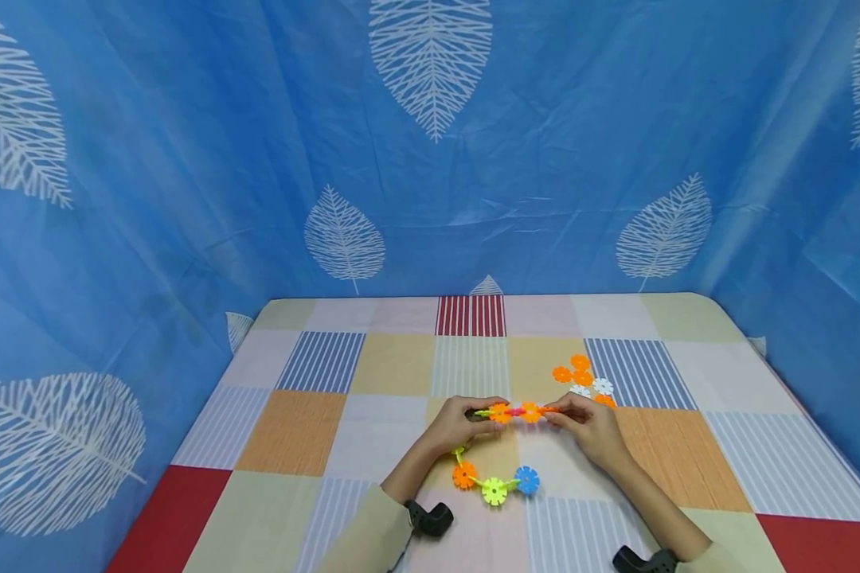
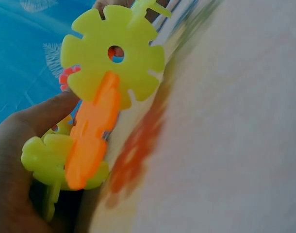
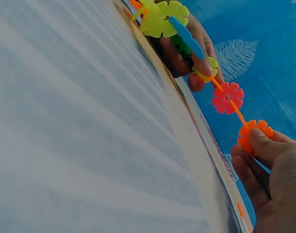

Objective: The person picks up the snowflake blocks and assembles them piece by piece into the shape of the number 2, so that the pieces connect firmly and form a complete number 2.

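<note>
Far-left tablecloth (image 1: 321, 362) offers passage; a flower chain (image 1: 531, 411) bridges left hand (image 1: 459, 423) and right hand (image 1: 593, 431) — loose flowers (image 1: 581, 377) block beyond the latter.

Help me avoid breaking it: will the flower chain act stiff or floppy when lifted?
The chain is probably stiff over short spans: it runs nearly straight between the left hand and right hand. It's likely light, given its thin discs. Tugging might separate it, as discs appear merely slotted together.
</note>
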Tool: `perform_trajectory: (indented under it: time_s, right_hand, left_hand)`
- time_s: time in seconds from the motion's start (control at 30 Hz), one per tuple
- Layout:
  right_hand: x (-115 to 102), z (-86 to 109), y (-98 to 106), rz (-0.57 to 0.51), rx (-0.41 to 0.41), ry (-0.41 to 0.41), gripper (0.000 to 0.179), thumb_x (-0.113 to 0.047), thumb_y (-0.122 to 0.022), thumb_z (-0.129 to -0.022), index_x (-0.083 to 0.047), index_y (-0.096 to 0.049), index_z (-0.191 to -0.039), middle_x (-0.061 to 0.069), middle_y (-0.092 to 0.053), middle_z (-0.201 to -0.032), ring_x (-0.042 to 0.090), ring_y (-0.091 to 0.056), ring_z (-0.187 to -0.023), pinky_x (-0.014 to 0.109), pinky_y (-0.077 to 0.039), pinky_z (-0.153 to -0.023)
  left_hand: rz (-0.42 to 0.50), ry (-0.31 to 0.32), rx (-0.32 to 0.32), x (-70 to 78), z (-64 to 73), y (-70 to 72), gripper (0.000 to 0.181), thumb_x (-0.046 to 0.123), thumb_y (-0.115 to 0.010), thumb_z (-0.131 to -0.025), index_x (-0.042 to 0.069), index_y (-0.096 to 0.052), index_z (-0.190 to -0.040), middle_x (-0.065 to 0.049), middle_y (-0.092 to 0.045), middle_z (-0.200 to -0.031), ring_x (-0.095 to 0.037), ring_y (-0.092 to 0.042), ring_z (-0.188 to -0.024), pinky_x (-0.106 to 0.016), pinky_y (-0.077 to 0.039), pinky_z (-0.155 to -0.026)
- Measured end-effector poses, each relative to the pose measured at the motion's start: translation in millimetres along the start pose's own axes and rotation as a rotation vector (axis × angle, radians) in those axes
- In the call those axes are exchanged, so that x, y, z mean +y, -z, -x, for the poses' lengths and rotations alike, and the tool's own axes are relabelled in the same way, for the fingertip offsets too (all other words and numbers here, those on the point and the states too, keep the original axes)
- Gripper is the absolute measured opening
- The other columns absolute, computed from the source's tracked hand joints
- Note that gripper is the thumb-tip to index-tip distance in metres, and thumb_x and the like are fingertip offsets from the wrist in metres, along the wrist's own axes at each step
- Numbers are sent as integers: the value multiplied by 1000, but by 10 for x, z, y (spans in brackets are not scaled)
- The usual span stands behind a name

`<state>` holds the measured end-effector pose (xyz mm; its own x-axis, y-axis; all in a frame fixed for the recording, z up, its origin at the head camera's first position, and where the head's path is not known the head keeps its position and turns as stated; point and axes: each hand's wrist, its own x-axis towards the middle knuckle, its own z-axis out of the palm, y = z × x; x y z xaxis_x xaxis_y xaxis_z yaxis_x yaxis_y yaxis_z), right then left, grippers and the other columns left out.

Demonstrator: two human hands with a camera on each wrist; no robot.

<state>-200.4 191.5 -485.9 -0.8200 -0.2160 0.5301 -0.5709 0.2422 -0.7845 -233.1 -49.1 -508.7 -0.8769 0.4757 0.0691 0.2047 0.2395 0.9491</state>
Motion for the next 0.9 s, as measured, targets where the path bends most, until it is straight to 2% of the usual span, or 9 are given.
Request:
perform_trajectory:
  time_s: [0.27,0.43,0.53,0.6,0.63,0.73,0.83,0.9]
  right_hand:
    - [70,42,-26,-77,-40,-19,13,18,-64,-75,6,-63,-82,21,-66,-76,28,-64,-65,24,-52,-58]
    - [54,46,-31,-43,-36,-20,13,16,-65,-76,5,-65,-84,18,-66,-77,24,-64,-67,22,-52,-61]
    - [33,38,-3,13,-38,-47,17,11,-67,-77,4,-66,-92,14,-68,-82,18,-64,-71,20,-51,-64]
    - [21,38,44,79,-24,-71,22,8,-68,-77,3,-66,-99,12,-68,-86,15,-63,-74,18,-49,-66]
    - [81,45,89,131,-13,-80,24,4,-69,-78,1,-66,-101,9,-68,-86,13,-62,-73,17,-48,-65]
    - [272,82,270,344,58,-127,29,-12,-75,-78,-5,-66,-105,3,-66,-84,12,-57,-71,19,-46,-62]
    - [467,143,458,587,154,-208,37,-31,-78,-74,-8,-66,-101,2,-63,-81,16,-53,-69,29,-43,-58]
    - [478,175,534,683,190,-256,43,-36,-78,-73,-4,-66,-98,8,-61,-82,23,-53,-72,36,-42,-59]
  left_hand:
    - [-34,3,-27,5,-4,20,38,22,-70,-82,17,-64,-119,-5,-61,-119,-10,-32,-34,-22,-33,-37]
    - [-43,9,-17,-15,-9,16,37,21,-71,-82,20,-65,-118,-5,-62,-117,-10,-32,-34,-22,-33,-37]
    - [-22,4,-3,-36,-18,4,37,21,-72,-81,21,-66,-117,-3,-62,-117,-9,-32,-38,-21,-33,-39]
    - [-6,0,11,-3,-9,-11,36,18,-71,-81,19,-66,-117,-3,-62,-117,-8,-31,-38,-21,-33,-39]
    - [2,0,18,-4,-10,-17,36,18,-71,-81,19,-66,-116,-3,-62,-117,-8,-31,-38,-21,-33,-40]
    - [9,-9,37,-14,-9,-28,35,19,-71,-81,20,-66,-116,-1,-62,-117,-9,-34,-38,-21,-37,-41]
    - [-19,-21,66,-50,-27,-19,34,24,-73,-80,23,-67,-114,4,-63,-115,-5,-52,-58,-22,-47,-57]
    - [-43,-29,83,-45,-35,-9,35,26,-73,-79,23,-67,-113,5,-63,-114,-6,-57,-78,-23,-48,-72]
